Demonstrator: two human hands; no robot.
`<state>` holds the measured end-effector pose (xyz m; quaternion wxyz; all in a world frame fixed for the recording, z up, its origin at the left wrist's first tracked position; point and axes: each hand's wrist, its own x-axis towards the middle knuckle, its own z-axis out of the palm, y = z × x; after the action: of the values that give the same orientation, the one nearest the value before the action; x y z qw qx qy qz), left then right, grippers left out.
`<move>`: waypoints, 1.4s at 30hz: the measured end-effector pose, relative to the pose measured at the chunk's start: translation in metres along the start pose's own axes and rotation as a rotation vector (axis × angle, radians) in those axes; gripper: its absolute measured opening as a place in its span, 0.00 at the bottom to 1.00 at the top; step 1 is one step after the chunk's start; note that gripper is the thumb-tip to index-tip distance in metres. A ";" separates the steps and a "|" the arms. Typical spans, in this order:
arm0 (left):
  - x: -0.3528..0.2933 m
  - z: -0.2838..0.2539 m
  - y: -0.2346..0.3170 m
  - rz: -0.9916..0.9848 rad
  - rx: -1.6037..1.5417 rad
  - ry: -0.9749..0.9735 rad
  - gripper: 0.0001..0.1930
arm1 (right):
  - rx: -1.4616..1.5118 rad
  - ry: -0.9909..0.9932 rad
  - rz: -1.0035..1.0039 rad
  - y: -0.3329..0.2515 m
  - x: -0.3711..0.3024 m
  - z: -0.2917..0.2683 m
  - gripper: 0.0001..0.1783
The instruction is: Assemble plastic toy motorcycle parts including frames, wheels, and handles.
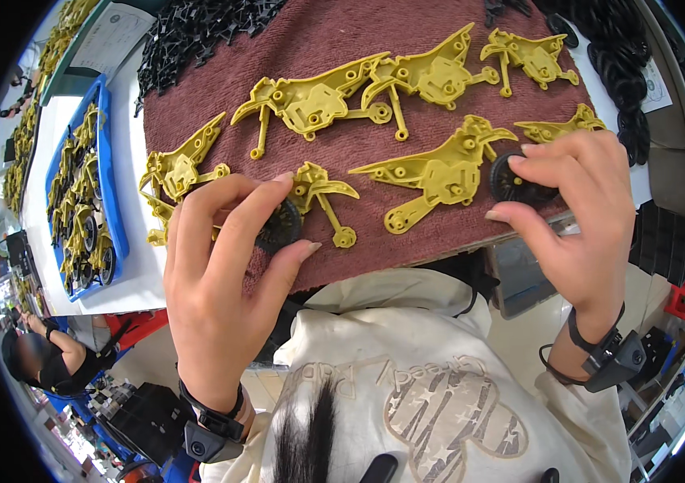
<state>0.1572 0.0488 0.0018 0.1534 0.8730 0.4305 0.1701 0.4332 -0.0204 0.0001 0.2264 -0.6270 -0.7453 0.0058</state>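
Observation:
My left hand (226,249) has thumb and fingertips closed around a small black toy wheel (281,227) at the near left of the cloth. Beside it lies a yellow plastic toy motorcycle half (313,187), partly hidden by that hand. At the near right, my right hand (580,201) pinches another black wheel (510,183) between thumb and index finger. Just left of this wheel rests a yellow motorcycle half (447,171), inner side up. Another yellow half (564,125) is partly covered by my right hand.
More yellow halves (310,101) lie in a row across the brown cloth (326,32). Small black parts (198,36) are heaped at the far left, black wheels (620,72) at the far right. A blue tray (121,233) holds assembled toys. A co-worker (53,354) sits farther left.

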 end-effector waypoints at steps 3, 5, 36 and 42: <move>0.001 -0.002 0.007 0.030 -0.018 0.100 0.27 | 0.028 -0.002 0.022 -0.001 0.000 0.001 0.21; 0.007 0.009 0.010 0.139 -0.137 0.113 0.28 | 0.035 0.014 0.020 -0.001 -0.003 0.004 0.22; 0.189 0.070 0.124 0.841 -0.200 -0.193 0.09 | -0.131 0.236 0.408 0.091 -0.043 -0.031 0.18; 0.221 0.125 0.155 0.967 0.079 0.193 0.13 | -0.082 0.387 0.397 0.098 -0.048 -0.031 0.16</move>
<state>0.4456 0.1216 -0.0094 -0.0170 0.9583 -0.0058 0.2852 0.5407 -0.0528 -0.0164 0.3335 -0.7590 -0.5502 -0.1000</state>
